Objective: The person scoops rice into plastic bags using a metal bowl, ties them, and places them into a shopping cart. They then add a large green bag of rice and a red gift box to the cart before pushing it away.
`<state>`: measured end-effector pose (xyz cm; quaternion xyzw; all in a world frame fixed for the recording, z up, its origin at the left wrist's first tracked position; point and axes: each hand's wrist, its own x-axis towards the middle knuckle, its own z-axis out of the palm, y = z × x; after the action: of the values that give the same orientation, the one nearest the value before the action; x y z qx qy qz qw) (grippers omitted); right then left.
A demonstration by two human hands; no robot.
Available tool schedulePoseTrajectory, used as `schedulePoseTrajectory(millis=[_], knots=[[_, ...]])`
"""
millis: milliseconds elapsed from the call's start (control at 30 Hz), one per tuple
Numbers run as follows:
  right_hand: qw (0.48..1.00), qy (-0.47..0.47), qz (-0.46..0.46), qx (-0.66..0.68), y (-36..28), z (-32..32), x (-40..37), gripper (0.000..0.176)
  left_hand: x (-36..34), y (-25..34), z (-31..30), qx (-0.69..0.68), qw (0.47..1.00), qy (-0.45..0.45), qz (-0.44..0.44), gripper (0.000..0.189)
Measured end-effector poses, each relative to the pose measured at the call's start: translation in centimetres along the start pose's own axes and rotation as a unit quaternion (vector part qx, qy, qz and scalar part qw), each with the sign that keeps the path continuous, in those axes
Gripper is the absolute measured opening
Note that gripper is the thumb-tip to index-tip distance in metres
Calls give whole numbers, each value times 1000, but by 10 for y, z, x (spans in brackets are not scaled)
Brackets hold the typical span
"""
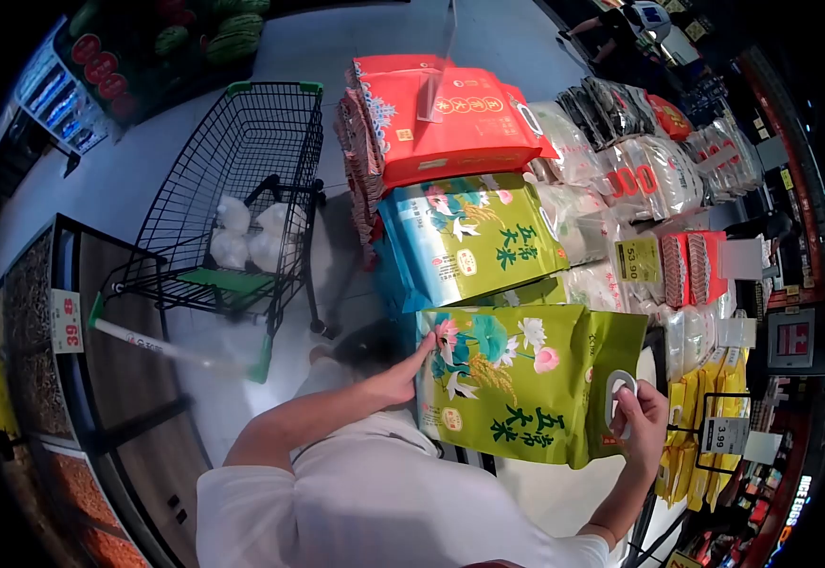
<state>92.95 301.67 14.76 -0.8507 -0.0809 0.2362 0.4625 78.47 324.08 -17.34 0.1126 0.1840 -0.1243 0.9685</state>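
A green rice bag (517, 379) printed with lotus flowers lies sideways in front of my body, held between both hands. My right hand (642, 417) has its fingers wrapped round the white plastic handle (613, 396) at the bag's top end. At the bottom end, my left hand (405, 377) grips the bag's edge, its other fingers partly hidden by the bag. Just beyond is a matching rice bag (479, 237) in blue and green, lying on the stack. Red rice bags (460, 123) are piled behind it.
A black wire shopping cart (233, 161) with white plastic bags (251, 232) stands on the left. Clear bags (649, 175) and yellow packets (706, 417) fill the display on the right, with price tags (635, 260). Bins (29, 331) line the near left. Another person (621, 28) is at the far right.
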Motion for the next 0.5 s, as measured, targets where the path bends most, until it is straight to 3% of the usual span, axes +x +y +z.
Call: schedulePoseTrajectory(millis=[167, 200, 267, 300, 333, 433, 467, 500], knots=[[986, -76, -78, 130, -64, 35, -36, 30, -61, 45, 19, 29, 995, -53, 73, 82], [981, -83, -92, 147, -72, 43, -37, 33, -69, 56, 14, 5, 998, -51, 22, 87], [958, -143, -162, 191, -75, 54, -35, 34, -92, 74, 8, 28, 996, -39, 73, 90], [939, -174, -198, 221, -80, 63, -36, 35, -107, 85, 12, 38, 994, -32, 97, 91], [920, -176, -225, 269, -87, 76, -40, 35, -125, 99, 10, 31, 997, -20, 66, 95], [806, -349, -271, 393, -106, 110, -19, 29, -160, 129, 0, 38, 987, 13, 157, 100], [782, -412, -268, 383, -112, 117, -11, 30, -164, 140, -23, 1, 988, -38, 147, 86], [766, -441, -263, 387, -122, 130, -5, 30, -179, 151, -24, -10, 987, -12, 162, 85]])
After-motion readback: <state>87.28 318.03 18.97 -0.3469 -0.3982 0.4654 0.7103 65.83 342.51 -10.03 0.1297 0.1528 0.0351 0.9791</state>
